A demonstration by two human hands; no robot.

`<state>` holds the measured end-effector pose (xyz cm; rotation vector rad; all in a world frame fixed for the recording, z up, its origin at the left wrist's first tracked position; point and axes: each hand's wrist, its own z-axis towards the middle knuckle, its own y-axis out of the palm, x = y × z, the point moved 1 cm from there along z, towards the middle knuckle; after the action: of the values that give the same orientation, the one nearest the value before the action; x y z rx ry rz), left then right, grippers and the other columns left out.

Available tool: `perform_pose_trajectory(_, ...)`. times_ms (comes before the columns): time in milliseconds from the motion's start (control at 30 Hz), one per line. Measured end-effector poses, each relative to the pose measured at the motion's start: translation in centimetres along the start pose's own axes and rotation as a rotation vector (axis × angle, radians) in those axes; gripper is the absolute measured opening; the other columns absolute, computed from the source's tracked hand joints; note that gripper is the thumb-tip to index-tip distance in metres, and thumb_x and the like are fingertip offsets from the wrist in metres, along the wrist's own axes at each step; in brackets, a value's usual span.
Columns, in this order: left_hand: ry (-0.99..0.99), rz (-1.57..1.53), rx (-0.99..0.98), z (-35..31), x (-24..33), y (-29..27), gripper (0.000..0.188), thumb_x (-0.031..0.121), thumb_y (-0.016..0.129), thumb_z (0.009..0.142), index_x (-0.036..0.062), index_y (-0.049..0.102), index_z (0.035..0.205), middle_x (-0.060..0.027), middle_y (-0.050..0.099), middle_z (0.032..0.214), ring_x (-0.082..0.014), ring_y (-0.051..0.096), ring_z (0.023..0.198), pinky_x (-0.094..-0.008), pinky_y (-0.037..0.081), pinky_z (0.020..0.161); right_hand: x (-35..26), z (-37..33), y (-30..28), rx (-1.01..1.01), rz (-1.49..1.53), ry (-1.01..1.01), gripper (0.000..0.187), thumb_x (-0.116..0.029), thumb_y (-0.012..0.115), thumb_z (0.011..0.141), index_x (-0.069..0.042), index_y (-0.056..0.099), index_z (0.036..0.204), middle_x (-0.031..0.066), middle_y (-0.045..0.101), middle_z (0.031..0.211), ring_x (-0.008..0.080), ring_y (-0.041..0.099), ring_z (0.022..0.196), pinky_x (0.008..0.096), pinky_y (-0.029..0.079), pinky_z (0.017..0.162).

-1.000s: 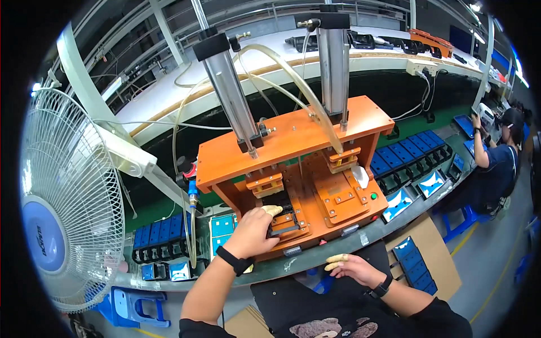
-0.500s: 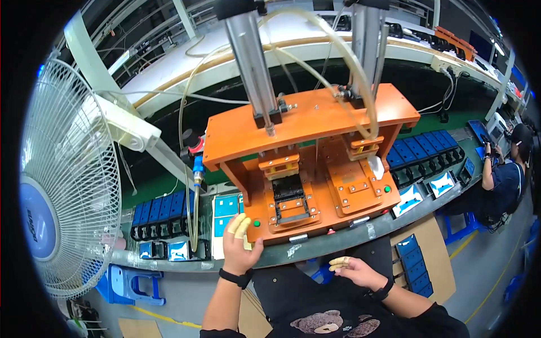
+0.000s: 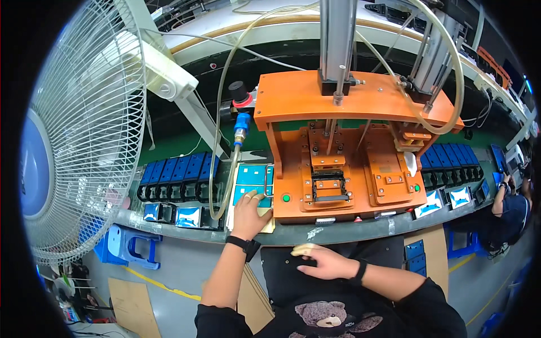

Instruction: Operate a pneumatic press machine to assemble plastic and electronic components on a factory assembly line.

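Observation:
My left hand (image 3: 251,217), with yellow finger covers on some fingertips, lies with its fingers stretched over a stack of teal sheets (image 3: 252,176) at the left of an orange press (image 3: 287,152). In front of the press, my right hand (image 3: 324,262) hovers over my lap, fingers reaching left and thumb apart, holding nothing visible. A black plastic frame (image 3: 329,188) sits in the left station of the press. Just behind it, the left press head (image 3: 328,162) is down on its rods. The right press head (image 3: 416,138) stays raised above a bare fixture.
Rows of blue-topped black housings (image 3: 179,172) stand left of the press; more housings (image 3: 448,160) stand at its right. A white fan (image 3: 84,112) fills the far left. Air hoses (image 3: 224,112) loop around the press. A co-worker (image 3: 513,208) sits at the far right.
My left hand has come down onto the teal sheets. My right hand has shifted left. The left press head has lowered toward the black frame. The whole view has swung left.

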<state>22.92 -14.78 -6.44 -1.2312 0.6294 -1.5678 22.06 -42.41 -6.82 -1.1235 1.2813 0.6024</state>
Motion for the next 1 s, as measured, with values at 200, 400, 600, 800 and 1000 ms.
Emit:
perform_pose_trajectory(200, -0.098, 0.042, -0.078, 0.2, 0.4, 0.6, 0.039, 0.026, 0.08, 0.07, 0.0051, 0.07, 0.102, -0.0177, 0.063, 0.117, -0.0348, 0.058, 0.108, -0.0451, 0.045, 0.093, -0.4, 7.6, 2.1, 0.017, -0.495, -0.284, 0.047, -0.028, 0.067, 0.083, -0.001, 0.056, 0.119, 0.0212, 0.053, 0.108, 0.0378, 0.054, 0.105, 0.0469, 0.046, 0.091)
perform_pose_trajectory(400, -0.115, -0.347, 0.125, 1.3, -3.3, 0.1, 0.011, 0.01, 0.072, 0.077, 0.0055, 0.073, 0.087, -0.0142, 0.071, 0.087, -0.0295, 0.067, 0.085, -0.0366, 0.052, 0.08, -0.6, 9.3, 2.4, 0.021, -0.605, -0.241, 0.064, -0.026, 0.068, 0.081, -0.003, 0.044, 0.136, 0.0213, 0.045, 0.133, 0.0393, 0.053, 0.11, 0.0451, 0.043, 0.098)
perform_pose_trajectory(600, -0.552, -0.47, 0.482, 2.9, -12.3, -6.5, 0.016, 0.013, 0.07, 0.086, -0.0026, 0.071, 0.089, -0.0069, 0.069, 0.079, -0.0117, 0.061, 0.071, -0.0277, 0.049, 0.067, -0.9, 9.7, 2.3, 0.03, -0.649, -0.226, 0.068, -0.023, 0.071, 0.078, -0.004, 0.043, 0.137, 0.0209, 0.043, 0.136, 0.0394, 0.055, 0.106, 0.0459, 0.048, 0.092)
perform_pose_trajectory(800, -0.579, -0.882, 0.758, -2.1, -13.8, -15.6, 0.033, 0.024, 0.061, 0.097, 0.0015, 0.058, 0.121, -0.0078, 0.065, 0.109, -0.0156, 0.061, 0.097, -0.0289, 0.049, 0.085, -4.8, 7.0, 0.3, 0.021, -0.478, -0.314, 0.063, -0.023, 0.066, 0.084, -0.004, 0.041, 0.138, 0.023, 0.041, 0.14, 0.0438, 0.058, 0.101, 0.0456, 0.05, 0.089)
perform_pose_trajectory(1000, -0.362, -0.849, 0.721, -16.0, -4.8, -14.8, 0.032, 0.017, 0.052, 0.099, 0.0001, 0.051, 0.127, -0.0095, 0.056, 0.12, -0.0201, 0.058, 0.105, -0.034, 0.052, 0.084, -10.3, -1.9, -8.5, 0.755, -0.692, -0.576, 0.038, -0.016, 0.072, 0.076, -0.008, 0.063, 0.112, 0.0128, 0.057, 0.122, 0.031, 0.058, 0.096, 0.0439, 0.046, 0.085)
